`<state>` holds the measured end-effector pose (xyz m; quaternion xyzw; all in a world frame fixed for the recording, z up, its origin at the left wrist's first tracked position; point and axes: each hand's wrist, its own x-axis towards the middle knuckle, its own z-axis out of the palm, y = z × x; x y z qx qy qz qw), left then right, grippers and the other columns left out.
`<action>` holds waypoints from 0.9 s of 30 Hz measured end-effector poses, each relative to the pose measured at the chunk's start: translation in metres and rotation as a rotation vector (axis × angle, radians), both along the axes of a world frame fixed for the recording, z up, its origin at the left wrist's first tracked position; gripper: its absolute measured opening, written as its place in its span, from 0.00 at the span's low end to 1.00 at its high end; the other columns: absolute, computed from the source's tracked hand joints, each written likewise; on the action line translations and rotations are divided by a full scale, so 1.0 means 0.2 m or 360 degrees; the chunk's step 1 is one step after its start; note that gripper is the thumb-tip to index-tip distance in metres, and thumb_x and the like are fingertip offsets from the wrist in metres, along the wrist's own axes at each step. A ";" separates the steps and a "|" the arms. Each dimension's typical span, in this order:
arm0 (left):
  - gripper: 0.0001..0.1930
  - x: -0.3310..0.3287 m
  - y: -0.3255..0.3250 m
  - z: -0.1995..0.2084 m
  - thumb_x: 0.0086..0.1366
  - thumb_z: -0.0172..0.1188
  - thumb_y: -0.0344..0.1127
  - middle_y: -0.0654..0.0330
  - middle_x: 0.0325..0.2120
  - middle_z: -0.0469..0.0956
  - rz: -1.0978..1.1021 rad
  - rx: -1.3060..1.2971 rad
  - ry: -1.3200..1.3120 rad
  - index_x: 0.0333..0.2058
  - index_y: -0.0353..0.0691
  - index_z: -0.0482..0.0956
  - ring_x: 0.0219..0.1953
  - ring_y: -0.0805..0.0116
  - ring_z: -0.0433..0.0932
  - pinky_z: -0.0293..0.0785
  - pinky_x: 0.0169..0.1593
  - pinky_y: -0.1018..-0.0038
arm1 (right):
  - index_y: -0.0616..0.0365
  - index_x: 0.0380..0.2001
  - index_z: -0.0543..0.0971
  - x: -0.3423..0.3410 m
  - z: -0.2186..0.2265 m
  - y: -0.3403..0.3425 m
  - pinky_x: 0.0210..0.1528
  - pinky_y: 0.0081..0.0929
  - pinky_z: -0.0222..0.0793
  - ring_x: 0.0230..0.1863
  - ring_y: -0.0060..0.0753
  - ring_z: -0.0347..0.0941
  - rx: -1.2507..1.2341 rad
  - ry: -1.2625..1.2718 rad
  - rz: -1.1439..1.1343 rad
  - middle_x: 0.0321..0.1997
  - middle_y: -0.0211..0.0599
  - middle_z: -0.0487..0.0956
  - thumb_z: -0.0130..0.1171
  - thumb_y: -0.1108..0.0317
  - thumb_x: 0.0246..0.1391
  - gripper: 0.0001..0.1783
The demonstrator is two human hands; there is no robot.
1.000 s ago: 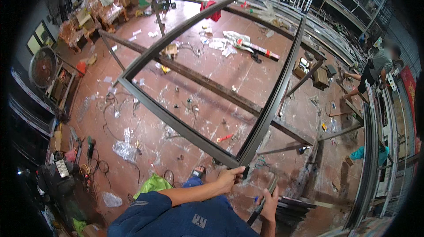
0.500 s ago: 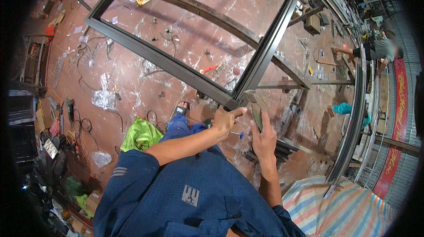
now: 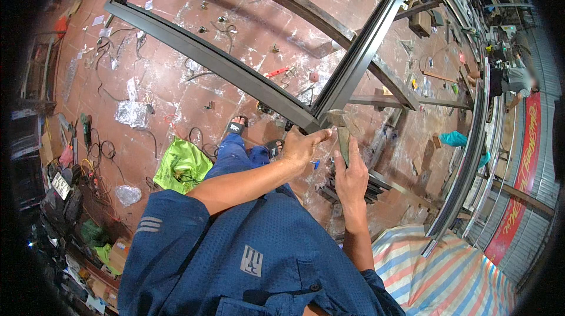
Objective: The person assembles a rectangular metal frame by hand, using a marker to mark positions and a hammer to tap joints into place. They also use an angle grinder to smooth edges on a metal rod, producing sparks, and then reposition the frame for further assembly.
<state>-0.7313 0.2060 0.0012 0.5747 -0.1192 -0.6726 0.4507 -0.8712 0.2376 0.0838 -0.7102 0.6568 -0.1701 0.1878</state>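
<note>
My left hand (image 3: 303,146): fingers closed on the near corner of the dark metal frame (image 3: 259,83), which lies over the red tiled floor (image 3: 170,89). My right hand (image 3: 351,174): clamped on a small grey metal piece (image 3: 343,142), held upright just beside that corner.

A reddish-brown tiled floor (image 3: 170,95), streaked with pale dust and paint smears, carries everything. A large dark metal frame (image 3: 235,71) rests across it. Directly on the tiles lie a crumpled green plastic bag (image 3: 182,166), a clear plastic wrapper (image 3: 132,113), black cables (image 3: 103,151), a small red tool (image 3: 276,72) and scattered small metal bits. A striped red, white and blue tarp (image 3: 447,275) covers the floor at lower right.
</note>
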 end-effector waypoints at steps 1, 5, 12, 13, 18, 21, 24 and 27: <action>0.15 0.00 0.00 -0.01 0.59 0.77 0.38 0.65 0.28 0.82 -0.0023 0.0016 -0.0044 0.37 0.37 0.82 0.26 0.77 0.75 0.69 0.28 0.77 | 0.58 0.71 0.68 0.00 0.01 0.00 0.47 0.46 0.78 0.49 0.60 0.83 0.0010 -0.0002 -0.0006 0.54 0.60 0.82 0.64 0.67 0.63 0.35; 0.16 0.03 0.00 0.01 0.58 0.78 0.40 0.64 0.28 0.82 0.0043 -0.0119 0.0175 0.36 0.37 0.83 0.26 0.77 0.75 0.70 0.29 0.77 | 0.58 0.71 0.68 -0.01 0.08 -0.01 0.48 0.47 0.78 0.49 0.61 0.82 -0.0063 -0.0018 0.0042 0.54 0.60 0.82 0.64 0.66 0.62 0.35; 0.14 0.03 -0.02 0.06 0.57 0.78 0.40 0.67 0.22 0.78 -0.0040 -0.0024 -0.0083 0.30 0.38 0.82 0.20 0.79 0.70 0.65 0.23 0.77 | 0.58 0.72 0.66 -0.01 0.02 -0.04 0.48 0.48 0.77 0.50 0.62 0.82 0.0109 0.0016 0.0003 0.54 0.61 0.82 0.62 0.67 0.63 0.35; 0.14 0.03 -0.03 0.08 0.57 0.78 0.40 0.67 0.22 0.78 -0.0004 -0.0080 -0.0053 0.30 0.38 0.82 0.19 0.79 0.70 0.64 0.22 0.77 | 0.58 0.72 0.66 -0.01 0.03 -0.05 0.48 0.48 0.77 0.50 0.62 0.82 0.0140 0.0002 -0.0005 0.54 0.61 0.82 0.61 0.67 0.63 0.35; 0.14 0.00 -0.03 0.00 0.57 0.78 0.38 0.65 0.22 0.79 0.0018 -0.0087 -0.0071 0.29 0.36 0.82 0.20 0.78 0.71 0.66 0.22 0.75 | 0.58 0.72 0.66 0.00 0.04 -0.08 0.49 0.48 0.77 0.51 0.63 0.81 0.0119 0.0033 0.0043 0.56 0.61 0.81 0.61 0.65 0.65 0.34; 0.13 0.05 -0.03 0.13 0.58 0.77 0.37 0.62 0.24 0.81 -0.0028 -0.0007 -0.0099 0.33 0.35 0.84 0.24 0.74 0.75 0.72 0.25 0.69 | 0.59 0.72 0.66 -0.01 0.11 -0.08 0.48 0.48 0.77 0.52 0.65 0.80 0.0129 0.0011 0.0084 0.58 0.61 0.80 0.60 0.64 0.66 0.34; 0.13 -0.01 -0.02 0.05 0.59 0.77 0.39 0.61 0.23 0.81 0.0190 -0.0221 0.0115 0.29 0.35 0.85 0.25 0.73 0.77 0.74 0.26 0.66 | 0.59 0.71 0.67 -0.02 0.16 -0.05 0.46 0.49 0.77 0.50 0.67 0.80 -0.0054 -0.0091 0.0040 0.54 0.61 0.81 0.60 0.63 0.66 0.33; 0.17 0.02 -0.02 0.09 0.59 0.77 0.41 0.59 0.31 0.84 -0.0001 -0.0017 0.0008 0.35 0.31 0.85 0.30 0.72 0.78 0.76 0.36 0.69 | 0.56 0.72 0.67 0.00 0.09 -0.05 0.44 0.50 0.77 0.48 0.66 0.80 0.0059 -0.0030 -0.0010 0.50 0.60 0.82 0.60 0.64 0.65 0.33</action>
